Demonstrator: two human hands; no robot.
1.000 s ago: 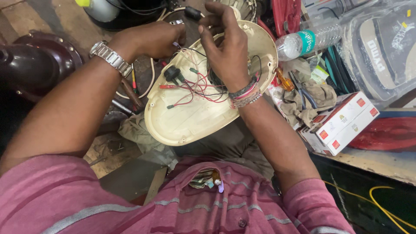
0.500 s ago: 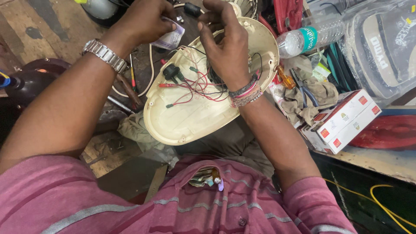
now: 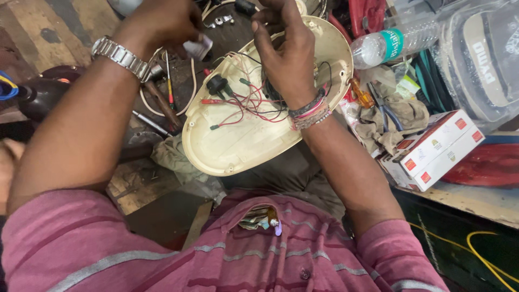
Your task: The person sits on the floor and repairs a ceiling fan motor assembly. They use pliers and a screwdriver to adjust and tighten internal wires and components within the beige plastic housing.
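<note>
A cream oval plastic housing (image 3: 243,146) lies open side up in front of me, with red, black and white wires (image 3: 246,105) and a black knob part (image 3: 218,85) inside it. My right hand (image 3: 286,54) hangs over the housing's upper middle, fingers curled down among the wires; whether it grips one is hidden. My left hand (image 3: 162,24), with a metal watch on the wrist, is raised at the housing's upper left and pinches a small whitish piece (image 3: 198,47).
A clear plastic bottle (image 3: 389,46) lies at the upper right, next to a plastic-wrapped item (image 3: 481,59). A white and red carton (image 3: 432,148), rags, pliers and an orange-handled screwdriver (image 3: 361,94) sit to the right. Hand tools (image 3: 159,103) lie left of the housing. A dark round object (image 3: 38,100) sits far left.
My left hand has lifted away from the housing's upper left edge, up and to the left, carrying the small whitish piece. The right hand has stayed over the wires.
</note>
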